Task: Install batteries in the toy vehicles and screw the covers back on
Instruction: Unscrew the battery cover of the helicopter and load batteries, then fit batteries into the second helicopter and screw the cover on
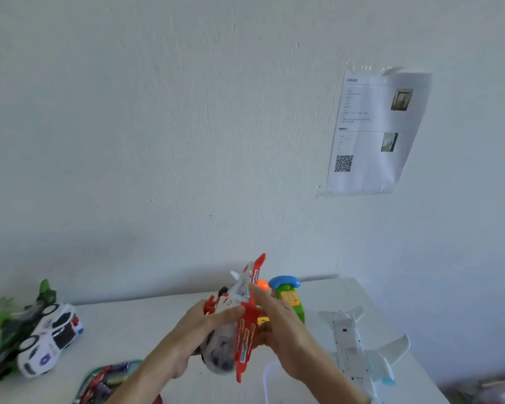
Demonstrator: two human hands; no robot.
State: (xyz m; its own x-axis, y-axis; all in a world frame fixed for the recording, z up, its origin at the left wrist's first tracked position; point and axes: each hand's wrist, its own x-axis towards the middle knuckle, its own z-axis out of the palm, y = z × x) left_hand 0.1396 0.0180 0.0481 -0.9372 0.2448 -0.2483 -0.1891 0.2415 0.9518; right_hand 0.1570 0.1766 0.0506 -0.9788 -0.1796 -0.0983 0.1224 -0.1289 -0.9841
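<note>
From the head camera we see both hands together on the red and white toy plane [239, 313], lifted above the white table [146, 322]. Our left hand [196, 336] grips its body from below; our right hand [277, 319] holds the wing edge, one finger stretched toward the underside. We judge we are checking the battery cover. Best to keep the left grip firm and the belly turned to us. Batteries wait in the tray [105, 380]; the toy cars [41, 336] and white plane [356, 351] lie apart.
</note>
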